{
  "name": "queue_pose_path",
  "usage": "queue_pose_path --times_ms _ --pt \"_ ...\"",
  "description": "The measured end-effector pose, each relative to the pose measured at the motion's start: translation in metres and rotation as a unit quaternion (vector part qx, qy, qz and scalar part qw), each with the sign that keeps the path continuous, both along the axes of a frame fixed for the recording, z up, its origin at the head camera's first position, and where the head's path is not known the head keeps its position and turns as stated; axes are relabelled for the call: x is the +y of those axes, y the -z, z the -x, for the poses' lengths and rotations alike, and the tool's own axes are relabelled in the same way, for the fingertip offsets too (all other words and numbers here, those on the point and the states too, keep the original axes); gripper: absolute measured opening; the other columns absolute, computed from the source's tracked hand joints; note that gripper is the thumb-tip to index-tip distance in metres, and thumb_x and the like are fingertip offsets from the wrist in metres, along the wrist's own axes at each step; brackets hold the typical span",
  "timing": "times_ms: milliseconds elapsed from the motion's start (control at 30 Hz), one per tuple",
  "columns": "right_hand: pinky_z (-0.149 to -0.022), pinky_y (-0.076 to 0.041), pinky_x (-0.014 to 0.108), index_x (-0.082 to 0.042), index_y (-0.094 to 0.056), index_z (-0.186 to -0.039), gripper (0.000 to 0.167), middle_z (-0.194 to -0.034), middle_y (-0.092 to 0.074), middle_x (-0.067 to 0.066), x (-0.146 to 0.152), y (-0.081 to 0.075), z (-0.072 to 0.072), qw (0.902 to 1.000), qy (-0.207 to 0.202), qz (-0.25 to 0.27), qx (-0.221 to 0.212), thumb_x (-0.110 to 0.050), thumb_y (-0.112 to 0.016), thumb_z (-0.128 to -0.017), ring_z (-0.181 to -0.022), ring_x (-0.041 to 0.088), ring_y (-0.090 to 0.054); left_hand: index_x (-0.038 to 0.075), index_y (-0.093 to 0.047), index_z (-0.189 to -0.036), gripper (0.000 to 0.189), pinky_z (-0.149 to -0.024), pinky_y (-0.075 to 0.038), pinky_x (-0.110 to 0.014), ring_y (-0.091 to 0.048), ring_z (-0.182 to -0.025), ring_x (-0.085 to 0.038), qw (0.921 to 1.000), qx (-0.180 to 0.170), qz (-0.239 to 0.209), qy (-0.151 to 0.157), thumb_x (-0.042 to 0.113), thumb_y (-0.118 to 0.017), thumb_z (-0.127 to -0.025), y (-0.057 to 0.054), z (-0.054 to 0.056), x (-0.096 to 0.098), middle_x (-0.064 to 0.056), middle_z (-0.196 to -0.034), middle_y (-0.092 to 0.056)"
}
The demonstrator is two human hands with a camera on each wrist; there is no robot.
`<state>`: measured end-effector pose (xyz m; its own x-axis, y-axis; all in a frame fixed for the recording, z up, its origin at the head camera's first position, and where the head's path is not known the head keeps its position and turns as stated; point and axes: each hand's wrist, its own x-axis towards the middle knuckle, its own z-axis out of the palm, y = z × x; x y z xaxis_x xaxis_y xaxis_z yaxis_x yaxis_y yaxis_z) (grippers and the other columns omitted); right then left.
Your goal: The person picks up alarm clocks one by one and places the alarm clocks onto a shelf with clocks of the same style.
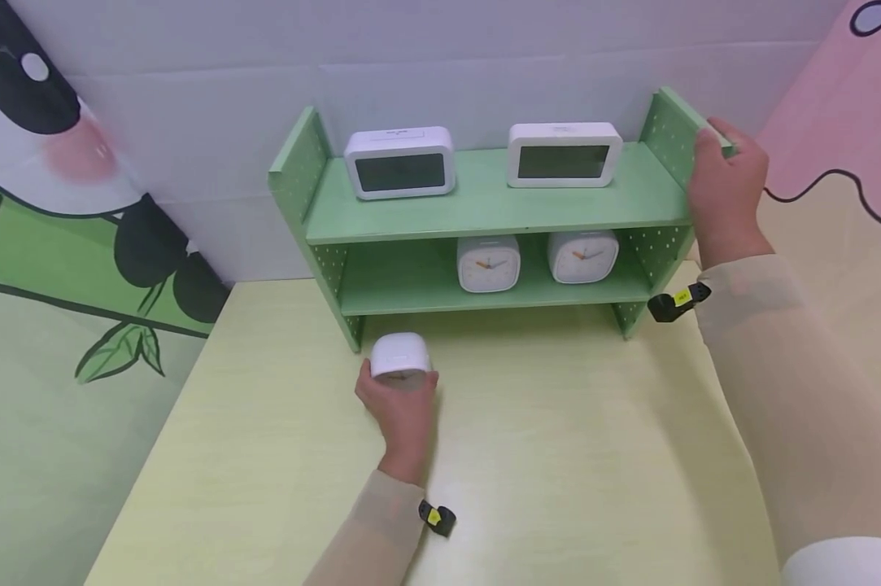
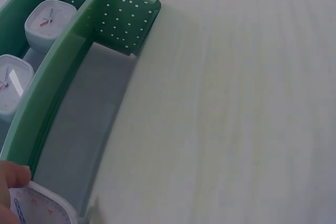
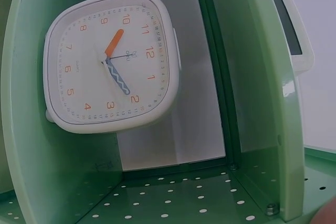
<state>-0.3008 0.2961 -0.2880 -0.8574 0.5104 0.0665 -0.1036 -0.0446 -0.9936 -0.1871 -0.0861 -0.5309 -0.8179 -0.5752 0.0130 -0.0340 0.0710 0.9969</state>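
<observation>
My left hand (image 1: 403, 411) grips a white alarm clock (image 1: 399, 353) by its sides, in front of the lower left of a green shelf (image 1: 425, 308). In the left wrist view part of that clock's face (image 2: 41, 206) shows under the thumb. My right hand (image 1: 729, 183) holds the top edge of the shelf's right side panel. On the lower board stand two more white alarm clocks, one near the middle (image 1: 488, 264) and one to the right (image 1: 583, 256). The right wrist view shows the right-hand clock (image 3: 110, 61) close up, with orange numerals.
Two white digital clocks, a left one (image 1: 400, 163) and a right one (image 1: 565, 155), stand on the upper board. The shelf is on a pale wooden table (image 1: 557, 456). Behind it hangs a light backdrop (image 1: 440, 89) with cartoon figures.
</observation>
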Motion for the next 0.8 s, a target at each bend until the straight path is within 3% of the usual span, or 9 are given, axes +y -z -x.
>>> queue_pose_path --times_ms 167,300,533,800 --pt "-0.068 -0.057 0.021 -0.023 -0.057 -0.149 0.045 -0.143 -0.055 0.000 0.000 0.001 0.000 1.0000 0.005 0.002 0.005 -0.032 -0.059 -0.104 -0.110 0.015 -0.063 0.012 -0.020 -0.161 0.114 -0.107 -0.041 -0.050 -0.036 -0.135 -0.032 0.9999 -0.016 0.000 -0.001 0.010 -0.092 -0.072 0.002 0.000 -0.003 -0.012 -0.157 -0.026" --pt "-0.068 -0.057 0.020 -0.023 -0.057 -0.149 0.045 -0.143 -0.055 0.000 0.000 0.002 0.000 0.9999 0.007 -0.004 0.008 -0.032 -0.059 -0.105 -0.110 0.014 -0.062 0.008 -0.018 -0.161 0.121 -0.111 -0.035 -0.047 -0.036 -0.136 -0.030 0.9993 -0.003 0.037 -0.003 0.020 -0.096 -0.069 0.002 0.004 -0.002 -0.014 -0.158 -0.024" --pt "-0.071 -0.056 0.019 -0.022 -0.057 -0.149 0.045 -0.143 -0.055 0.000 0.002 0.002 0.002 0.9999 0.009 -0.003 0.012 -0.031 -0.059 -0.105 -0.112 0.014 -0.062 0.010 -0.025 -0.158 0.121 -0.104 -0.038 -0.049 -0.040 -0.129 -0.031 0.9959 -0.010 0.084 -0.033 0.032 -0.099 -0.065 -0.004 0.014 0.005 -0.012 -0.155 -0.029" --pt "-0.070 -0.056 0.018 -0.019 -0.058 -0.147 0.044 -0.139 -0.057 0.001 -0.001 0.002 0.004 0.9997 0.014 -0.009 0.021 -0.030 -0.059 -0.104 -0.109 0.013 -0.063 0.009 -0.033 -0.152 0.108 -0.105 -0.036 -0.049 -0.040 -0.129 -0.032 0.9934 -0.003 0.100 -0.055 0.024 -0.096 -0.066 -0.007 0.021 0.007 -0.012 -0.149 -0.034"
